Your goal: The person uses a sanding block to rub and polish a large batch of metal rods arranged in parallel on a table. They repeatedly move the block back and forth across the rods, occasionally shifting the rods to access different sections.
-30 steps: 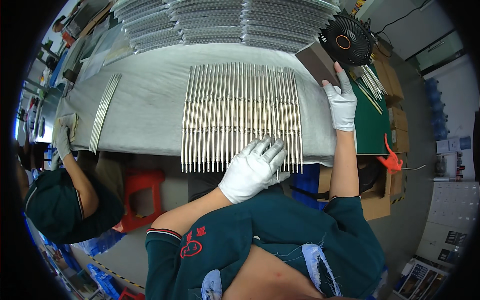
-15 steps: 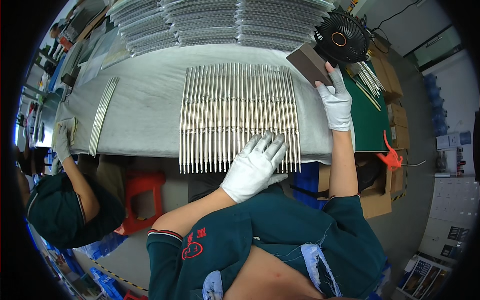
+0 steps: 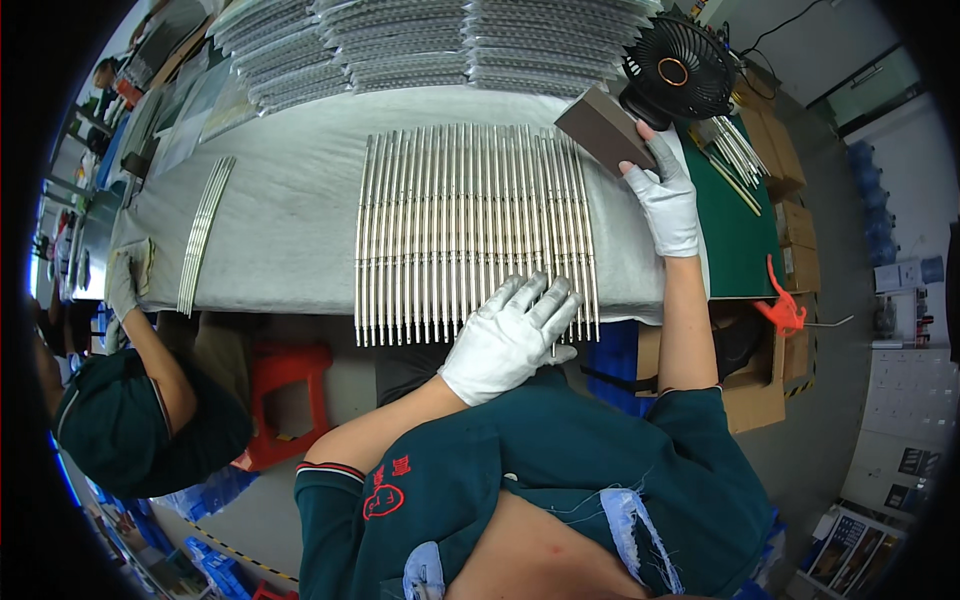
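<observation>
Right hand (image 3: 668, 203) has lifted the grey block (image 3: 606, 128) it grips over the rods' (image 3: 470, 230) far ends; left hand (image 3: 510, 338), fingers spread, presses the near ends. Firm pressure should stop rolling.

White gloves on both hands (image 3: 510, 340), silvery ribbed rods (image 3: 470, 230) shining on the pale grey tabletop (image 3: 290, 220), a brown-grey block (image 3: 603, 130), black fan (image 3: 680, 70), green mat (image 3: 725, 230).

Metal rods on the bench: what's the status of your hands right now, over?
Left hand gloved, flat on near ends of metal rods. Right hand gloved, gripping brown block at row's far right corner. Black fan just beyond block.
</observation>
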Tool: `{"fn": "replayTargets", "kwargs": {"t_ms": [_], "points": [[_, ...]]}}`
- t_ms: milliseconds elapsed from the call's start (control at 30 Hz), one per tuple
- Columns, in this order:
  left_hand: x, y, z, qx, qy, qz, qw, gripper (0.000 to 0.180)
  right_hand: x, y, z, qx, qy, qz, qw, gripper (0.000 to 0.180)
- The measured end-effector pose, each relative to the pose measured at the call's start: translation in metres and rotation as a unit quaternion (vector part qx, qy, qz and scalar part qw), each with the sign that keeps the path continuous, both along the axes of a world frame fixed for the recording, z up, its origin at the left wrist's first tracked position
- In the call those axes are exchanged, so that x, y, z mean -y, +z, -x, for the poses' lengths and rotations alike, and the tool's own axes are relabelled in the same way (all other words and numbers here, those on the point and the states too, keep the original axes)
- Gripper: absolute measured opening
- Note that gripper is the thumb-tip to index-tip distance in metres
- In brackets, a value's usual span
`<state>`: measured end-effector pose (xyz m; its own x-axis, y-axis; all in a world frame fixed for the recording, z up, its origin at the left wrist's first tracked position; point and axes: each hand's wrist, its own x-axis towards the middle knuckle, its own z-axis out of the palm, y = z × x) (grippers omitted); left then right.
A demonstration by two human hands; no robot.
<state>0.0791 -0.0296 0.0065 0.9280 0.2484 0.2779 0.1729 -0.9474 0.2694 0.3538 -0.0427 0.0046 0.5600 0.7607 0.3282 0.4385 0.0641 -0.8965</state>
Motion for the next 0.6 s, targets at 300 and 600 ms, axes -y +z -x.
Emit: {"fn": "replayTargets", "kwargs": {"t_ms": [300,600], "points": [[-0.005,0.004,0.0,0.047,0.004,0.029,0.998,0.072,0.016,0.046,0.003,-0.104,0.249,0.163,0.949,0.052],[-0.008,0.002,0.001,0.103,-0.003,0.036,0.994,0.074,0.011,0.051,-0.001,-0.164,0.198,0.202,0.945,0.049]]}}
